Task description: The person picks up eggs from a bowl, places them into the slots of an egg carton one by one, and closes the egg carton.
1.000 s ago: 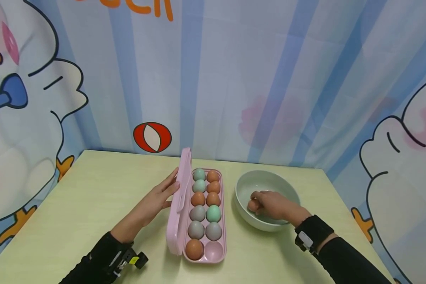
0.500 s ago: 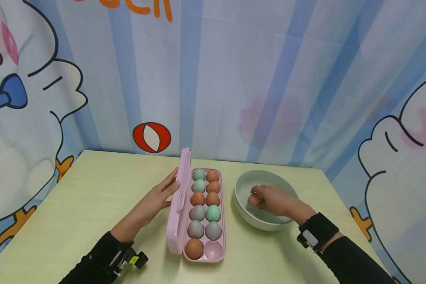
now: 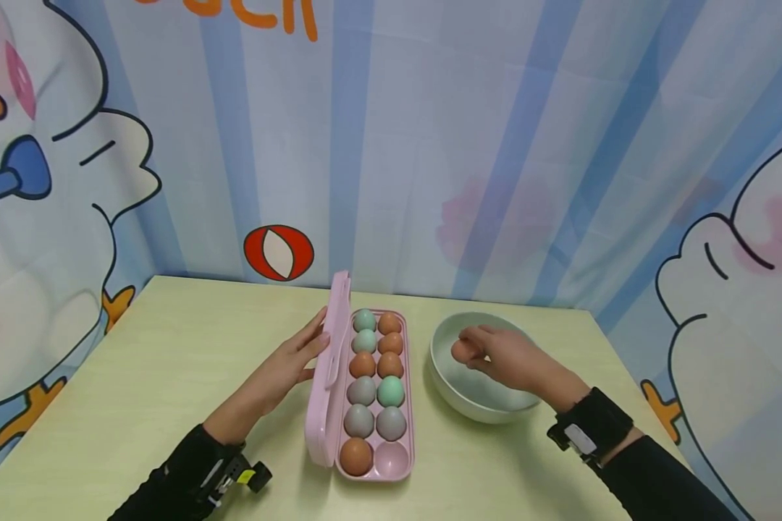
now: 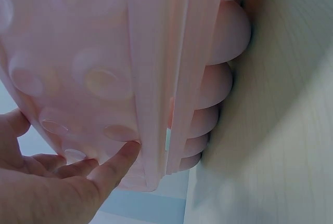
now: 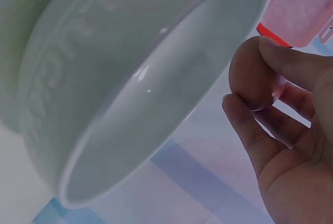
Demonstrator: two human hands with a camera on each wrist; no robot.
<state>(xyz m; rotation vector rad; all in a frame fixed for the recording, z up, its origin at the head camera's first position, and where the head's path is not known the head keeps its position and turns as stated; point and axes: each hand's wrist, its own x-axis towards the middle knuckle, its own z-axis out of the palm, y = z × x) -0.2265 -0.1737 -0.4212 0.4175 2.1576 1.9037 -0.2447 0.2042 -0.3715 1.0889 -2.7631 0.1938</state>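
Observation:
Thumb and fingertips of my right hand (image 3: pixel 508 358) pinch a brown egg (image 3: pixel 465 352) over the pale green bowl (image 3: pixel 485 414). In the right wrist view the egg (image 5: pixel 255 73) sits between thumb and fingers, just beyond the bowl's rim (image 5: pixel 182 117). My left hand (image 3: pixel 287 365) rests with extended fingers on the raised lid (image 3: pixel 329 391) of a pink egg carton (image 3: pixel 409 434). Its fingertips touch the lid's bumpy outer face (image 4: pixel 99 83) in the left wrist view. Brown, grey and green eggs fill the carton's cups, except a bare front-right cup (image 3: pixel 392 460).
Carton and bowl stand side by side on a pale yellow table (image 3: pixel 189 347), with a narrow strip between them. A cartoon-printed curtain (image 3: pixel 397 145) hangs behind the table's far edge.
My right hand has risen from inside the bowl with the brown egg, up toward its rim. The left hand and the carton stay put.

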